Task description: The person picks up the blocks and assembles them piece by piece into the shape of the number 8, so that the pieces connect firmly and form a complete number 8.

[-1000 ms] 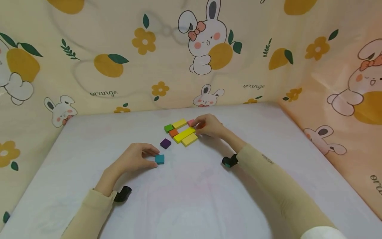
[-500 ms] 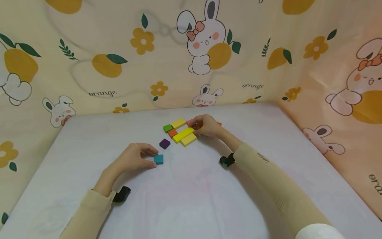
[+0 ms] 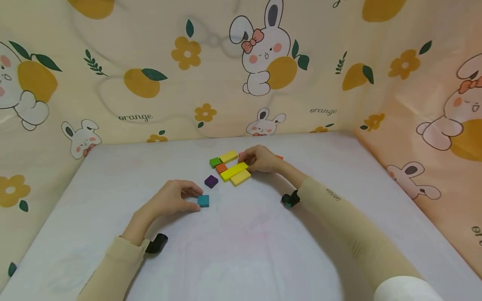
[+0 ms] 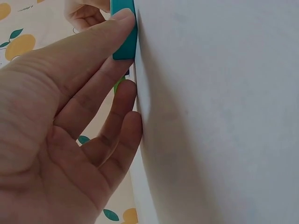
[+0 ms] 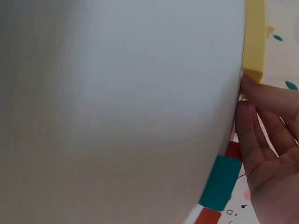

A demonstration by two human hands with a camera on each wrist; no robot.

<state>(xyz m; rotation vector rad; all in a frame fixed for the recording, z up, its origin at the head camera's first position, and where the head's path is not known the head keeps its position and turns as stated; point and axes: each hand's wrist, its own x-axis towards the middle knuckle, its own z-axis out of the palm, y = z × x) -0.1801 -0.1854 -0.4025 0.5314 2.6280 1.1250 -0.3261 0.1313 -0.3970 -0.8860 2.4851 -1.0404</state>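
My left hand (image 3: pixel 174 198) pinches a teal square block (image 3: pixel 203 201) low over the white table, thumb on one side and fingertips on the other. In the left wrist view the thumb lies across the teal block's face (image 4: pixel 126 44). My right hand (image 3: pixel 262 159) curls its fingers at a pink block (image 3: pixel 241 154), which they mostly hide. Its thumb is right at the end of a bright yellow long block (image 3: pixel 234 171). Grouped left of that hand are a pale yellow block (image 3: pixel 240 178), another yellow block (image 3: pixel 228 156), a green block (image 3: pixel 215 162) and an orange block (image 3: pixel 221 168).
A purple block (image 3: pixel 211 181) lies apart, between the group and my left hand. Behind the right hand, an orange-red block (image 3: pixel 279 157) peeks out; the right wrist view shows a teal block (image 5: pixel 220 183) and red blocks there. A printed cloth (image 3: pixel 180 92) walls the table's back.
My right hand has shifted slightly left toward the yellow blocks, covering more of the pink block and uncovering the orange-red one behind. The left hand stays in place with the teal block.
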